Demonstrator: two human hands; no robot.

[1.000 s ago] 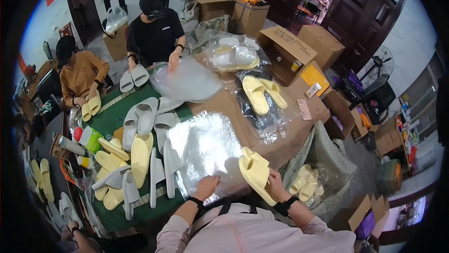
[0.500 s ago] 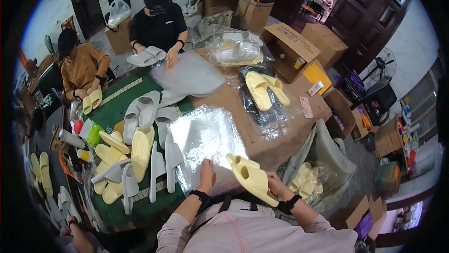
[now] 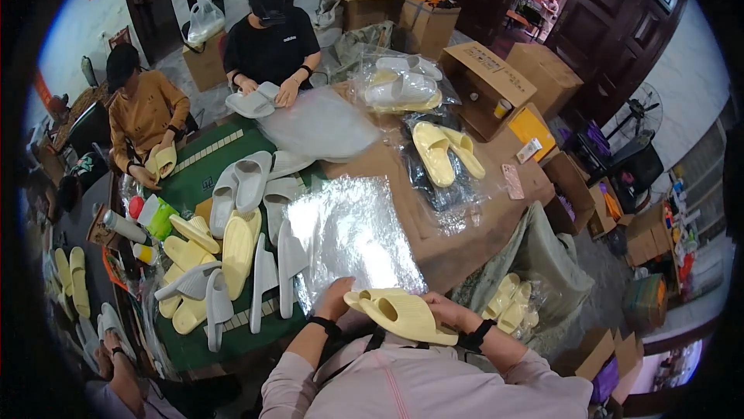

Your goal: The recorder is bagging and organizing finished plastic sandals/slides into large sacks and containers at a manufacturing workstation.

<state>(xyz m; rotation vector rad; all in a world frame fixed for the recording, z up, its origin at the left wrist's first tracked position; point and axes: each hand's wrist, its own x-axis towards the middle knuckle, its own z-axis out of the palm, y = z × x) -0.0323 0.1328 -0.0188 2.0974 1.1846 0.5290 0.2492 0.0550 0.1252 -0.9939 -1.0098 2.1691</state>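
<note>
Yellow slippers (image 3: 404, 320) in my right hand (image 3: 448, 312), held just before my body.
Right fingers clamped on the pair's right end; left hand (image 3: 333, 300) beside the other end, can't tell whether it grips anything. Shiny clear plastic (image 3: 349, 221) lies flat on the brown-covered table (image 3: 449, 252) just beyond, grey slippers (image 3: 289, 260) along its left side.

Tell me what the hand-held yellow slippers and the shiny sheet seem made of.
Yellow slippers: probably moulded foam or soft plastic, matte, judging by the thick ribbed strap. Shiny sheet: likely thin plastic film, glossy, from its wrinkles and glare; foil is possible.
</note>
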